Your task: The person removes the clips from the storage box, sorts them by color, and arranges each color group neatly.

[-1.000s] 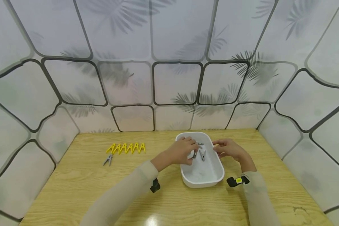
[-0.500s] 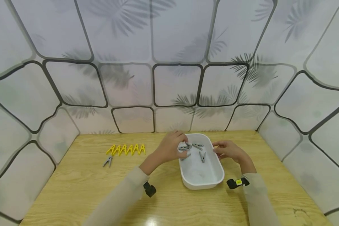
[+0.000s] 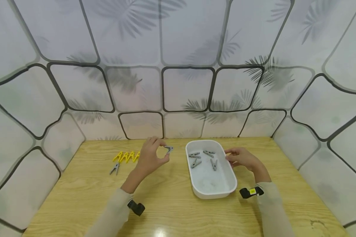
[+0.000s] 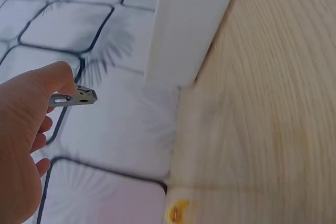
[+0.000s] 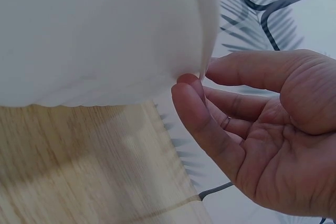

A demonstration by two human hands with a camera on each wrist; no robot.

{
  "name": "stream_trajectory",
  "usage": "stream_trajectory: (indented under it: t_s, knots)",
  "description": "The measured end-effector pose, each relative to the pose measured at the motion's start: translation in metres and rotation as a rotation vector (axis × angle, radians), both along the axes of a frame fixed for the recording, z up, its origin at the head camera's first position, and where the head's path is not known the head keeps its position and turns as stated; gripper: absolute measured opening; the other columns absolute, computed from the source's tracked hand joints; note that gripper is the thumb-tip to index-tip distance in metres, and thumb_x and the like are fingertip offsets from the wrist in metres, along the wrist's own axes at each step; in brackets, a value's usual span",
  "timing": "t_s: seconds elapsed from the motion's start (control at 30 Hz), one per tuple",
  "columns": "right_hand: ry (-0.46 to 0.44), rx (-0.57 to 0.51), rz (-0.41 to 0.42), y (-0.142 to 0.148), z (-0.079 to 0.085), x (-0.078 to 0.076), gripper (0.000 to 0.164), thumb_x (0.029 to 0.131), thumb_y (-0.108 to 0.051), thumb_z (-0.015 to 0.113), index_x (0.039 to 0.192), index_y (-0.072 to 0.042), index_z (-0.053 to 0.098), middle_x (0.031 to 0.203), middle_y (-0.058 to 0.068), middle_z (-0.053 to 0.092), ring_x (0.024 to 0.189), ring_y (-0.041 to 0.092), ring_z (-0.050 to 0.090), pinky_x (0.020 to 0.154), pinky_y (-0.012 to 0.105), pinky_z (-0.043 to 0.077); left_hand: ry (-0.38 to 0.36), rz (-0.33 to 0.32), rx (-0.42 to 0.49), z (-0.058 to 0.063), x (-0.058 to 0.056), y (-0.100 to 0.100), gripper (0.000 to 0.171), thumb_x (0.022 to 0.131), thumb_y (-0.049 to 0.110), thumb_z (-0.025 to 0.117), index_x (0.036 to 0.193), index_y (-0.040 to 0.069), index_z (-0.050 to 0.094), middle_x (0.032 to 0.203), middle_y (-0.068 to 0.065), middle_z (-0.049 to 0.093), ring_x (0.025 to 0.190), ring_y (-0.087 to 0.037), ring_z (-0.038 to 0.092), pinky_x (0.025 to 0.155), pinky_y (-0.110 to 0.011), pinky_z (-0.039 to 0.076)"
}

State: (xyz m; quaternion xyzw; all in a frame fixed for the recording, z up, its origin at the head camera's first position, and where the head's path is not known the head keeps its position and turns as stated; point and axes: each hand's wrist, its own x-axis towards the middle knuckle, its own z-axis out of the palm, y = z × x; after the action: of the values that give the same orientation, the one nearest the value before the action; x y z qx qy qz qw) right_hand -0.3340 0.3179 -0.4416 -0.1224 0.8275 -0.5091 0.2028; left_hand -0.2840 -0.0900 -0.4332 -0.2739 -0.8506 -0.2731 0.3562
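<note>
Wooden table (image 3: 172,210): white basin (image 3: 215,196) right of centre, row of yellow clips (image 3: 125,156) far left. Right hand (image 3: 241,158) pinches the basin's right rim; left hand (image 3: 149,158) pinches one grey clip (image 3: 169,149) above the table, left of the basin. Four grey clips (image 3: 214,165) lie inside it.

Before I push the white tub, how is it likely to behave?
The white tub should slide rather than roll, given its broad, boxy shape. Low and wide, it seems unlikely to tip. With only four gray clips inside, it's probably light for its size.
</note>
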Motion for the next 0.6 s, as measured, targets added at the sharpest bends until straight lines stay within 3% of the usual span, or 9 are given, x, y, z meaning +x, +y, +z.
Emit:
stream_trajectory:
  t_s: [0.3,0.6]
  knots:
    - [0.009,0.014,-0.003,0.0,0.003,0.001,0.053,0.101,-0.013,0.06,0.144,0.015,0.045,0.104,0.014,0.073,0.086,0.016,0.07,0.079,0.038,0.061,-0.046,0.134,0.157,-0.012,0.019,-0.057,0.032,0.072,0.007,0.085,0.097,0.004,0.066,0.096,-0.013,0.061,0.091,-0.032,0.053,0.079,-0.047,0.045]
    - [0.001,-0.003,-0.01,-0.001,0.0,0.001,0.052,0.101,-0.012,0.061,0.143,0.015,0.046,0.1,0.011,0.074,0.082,0.015,0.071,0.077,0.036,0.061,-0.022,0.223,0.211,-0.032,0.032,-0.089,0.03,0.069,0.001,0.086,0.091,-0.001,0.066,0.09,-0.015,0.061,0.088,-0.036,0.053,0.077,-0.044,0.043]
